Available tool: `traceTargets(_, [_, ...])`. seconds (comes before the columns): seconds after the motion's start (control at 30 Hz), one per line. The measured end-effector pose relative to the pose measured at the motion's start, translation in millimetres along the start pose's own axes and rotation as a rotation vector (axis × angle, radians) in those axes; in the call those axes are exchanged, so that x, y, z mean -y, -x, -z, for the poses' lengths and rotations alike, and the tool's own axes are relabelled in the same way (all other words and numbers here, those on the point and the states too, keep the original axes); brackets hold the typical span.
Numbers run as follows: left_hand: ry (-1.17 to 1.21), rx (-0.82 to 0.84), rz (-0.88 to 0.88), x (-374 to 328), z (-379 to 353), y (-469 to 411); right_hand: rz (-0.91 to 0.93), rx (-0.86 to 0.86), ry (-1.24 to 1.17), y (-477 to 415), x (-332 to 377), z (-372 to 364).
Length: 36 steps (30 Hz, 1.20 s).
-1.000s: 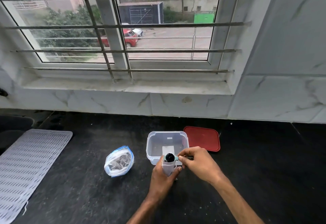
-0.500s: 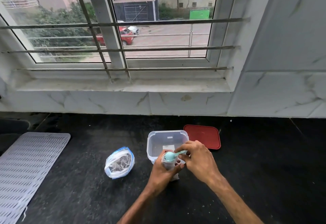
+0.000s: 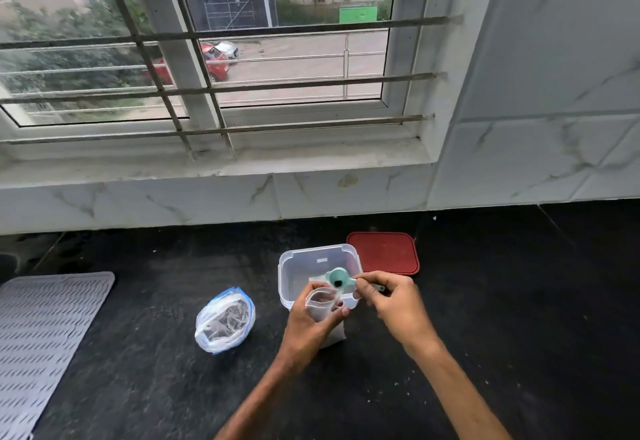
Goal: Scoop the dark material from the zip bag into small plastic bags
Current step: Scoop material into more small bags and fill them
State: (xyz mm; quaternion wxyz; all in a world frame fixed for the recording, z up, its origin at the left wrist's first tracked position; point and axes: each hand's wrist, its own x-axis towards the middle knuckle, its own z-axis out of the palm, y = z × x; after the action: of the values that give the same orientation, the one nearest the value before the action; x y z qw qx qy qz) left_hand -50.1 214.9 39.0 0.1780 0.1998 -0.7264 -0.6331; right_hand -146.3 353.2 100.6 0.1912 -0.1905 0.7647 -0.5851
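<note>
A: Where is the small plastic bag (image 3: pixel 320 305)?
B: In the left hand (image 3: pixel 310 325), whose fingers curl round it. It is held upright with its mouth gaping, just in front of the near edge of the clear container (image 3: pixel 294 266).

A: And the right hand (image 3: pixel 394 304)?
B: It pinches the handle of a teal scoop (image 3: pixel 338 278) between thumb and fingertips. The bowl hangs over the container, just beyond the bag's mouth and to its right, with a spot of dark material (image 3: pixel 336 281) in it.

A: The zip bag (image 3: pixel 225 322)?
B: It sits crumpled on the black counter (image 3: pixel 519 301), left of the left hand and apart from it. I cannot tell whether its top is sealed.

A: Anything else?
B: A red lid (image 3: pixel 382 252) lies flat at the container's far right, and a grey mat (image 3: pixel 45 329) lies at the left edge of the counter
</note>
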Motion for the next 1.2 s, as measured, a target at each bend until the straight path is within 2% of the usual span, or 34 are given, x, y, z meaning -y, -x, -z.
traceTargets(0.07, [-0.020, -0.006, 0.003, 3.5, -0.3, 1.0, -0.199, -0.055, -0.184, 0.2, -17.4, 6.2])
traceTargets(0.17, [0.005, 0.011, 0.031, 14.7, -7.6, 7.2, -0.482, -0.180, -0.327, 4.6, -59.4, 18.7])
traceTargets(0.23, [0.022, 0.042, 0.055, 22.5, -11.6, 11.4, -0.597, -0.256, -0.384, 8.2, -79.2, 25.4])
traceTargets(0.3, [-0.014, 0.073, 0.044, 27.9, -18.1, 14.6, -0.629, -0.273, -0.413, 14.8, -87.4, 31.0])
traceTargets(0.4, [-0.049, 0.093, 0.017, 26.6, -26.8, 17.4, -0.540, -0.199, -0.377, 24.5, -75.4, 31.0])
traceTargets(0.53, [-0.071, 0.140, 0.038, 23.5, -37.8, 17.6, -0.293, -0.112, -0.256, 30.1, -44.5, 28.8])
traceTargets(0.63, [-0.043, 0.128, 0.050, 20.0, -42.8, 16.4, -0.091, -0.085, -0.042, 30.2, -33.1, 27.0])
traceTargets(0.77, [0.042, 0.136, 0.057, 14.4, -47.5, 13.8, 0.031, -0.016, 0.265, 28.9, -32.5, 25.7])
traceTargets(0.87, [0.077, 0.110, 0.049, 10.6, -48.2, 14.4, 0.105, -0.024, 0.355, 28.5, -34.4, 23.1])
traceTargets(1.03, [0.087, 0.114, 0.052, 6.9, -46.2, 13.0, 0.045, -0.042, 0.226, 24.1, -35.3, 20.3])
traceTargets(1.2, [0.027, 0.087, 0.033, 6.6, -41.4, 11.6, -0.119, -0.079, -0.213, 22.7, -35.6, 23.0])
